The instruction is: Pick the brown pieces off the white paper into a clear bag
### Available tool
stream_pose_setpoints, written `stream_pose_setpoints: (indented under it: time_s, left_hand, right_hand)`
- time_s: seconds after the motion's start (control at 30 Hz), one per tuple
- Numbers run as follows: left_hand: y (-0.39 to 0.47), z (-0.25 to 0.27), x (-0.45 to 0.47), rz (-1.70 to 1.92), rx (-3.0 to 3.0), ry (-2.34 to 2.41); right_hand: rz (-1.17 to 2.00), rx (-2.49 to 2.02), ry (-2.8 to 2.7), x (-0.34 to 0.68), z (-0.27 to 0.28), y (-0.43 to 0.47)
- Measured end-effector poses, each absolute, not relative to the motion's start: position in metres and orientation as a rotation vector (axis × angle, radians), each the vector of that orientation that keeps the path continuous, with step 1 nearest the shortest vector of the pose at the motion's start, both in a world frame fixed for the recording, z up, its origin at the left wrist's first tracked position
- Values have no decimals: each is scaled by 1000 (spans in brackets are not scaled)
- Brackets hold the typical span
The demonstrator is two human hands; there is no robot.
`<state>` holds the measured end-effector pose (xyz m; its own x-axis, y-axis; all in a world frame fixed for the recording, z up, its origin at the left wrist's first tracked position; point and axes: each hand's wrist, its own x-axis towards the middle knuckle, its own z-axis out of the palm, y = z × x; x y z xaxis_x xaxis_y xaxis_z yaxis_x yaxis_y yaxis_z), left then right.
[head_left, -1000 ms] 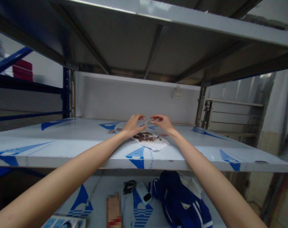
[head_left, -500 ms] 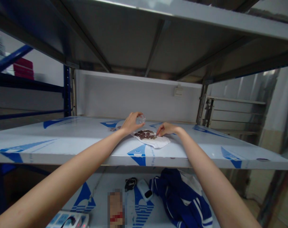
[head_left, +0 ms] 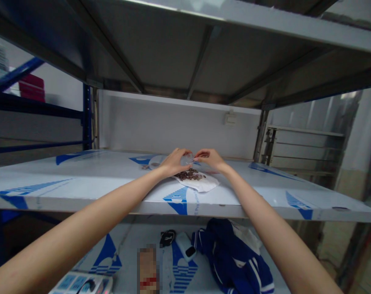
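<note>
On the white shelf board (head_left: 81, 179) lies a white sheet (head_left: 203, 185) with a pile of several small dark pieces (head_left: 190, 176). My left hand (head_left: 173, 162) holds a small clear container (head_left: 187, 158) just above the pile. My right hand (head_left: 210, 158) is raised beside it, its thumb and forefinger pinched together at the container's mouth. Whether a dark piece is in the pinch is too small to tell. Both forearms reach across the shelf's front edge.
Behind my left hand lies a clear round lid-like item (head_left: 154, 161). The lower shelf holds a blue and white garment (head_left: 237, 261), a white device (head_left: 185, 246), a black item (head_left: 167, 237) and a control box (head_left: 81, 283). Metal shelving (head_left: 295, 151) stands at right.
My right hand went down to the dark pile, then rose back to the container. My left hand has stayed above the sheet with the container.
</note>
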<state>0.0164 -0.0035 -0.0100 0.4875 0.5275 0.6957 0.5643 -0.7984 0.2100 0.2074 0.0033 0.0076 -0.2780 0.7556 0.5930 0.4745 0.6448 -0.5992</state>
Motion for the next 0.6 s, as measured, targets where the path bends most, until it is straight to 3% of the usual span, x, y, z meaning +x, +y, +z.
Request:
stream_pose_setpoints:
  time_s: [0.27, 0.6]
  left_hand:
    - [8, -9, 14, -1329, -2565, -972]
    - [10, -7, 8, -1300, -2527, -1036]
  right_hand:
    - [132, -1160, -1879, 221, 10, 5]
    - [471, -1433, -2291, 229, -8, 11]
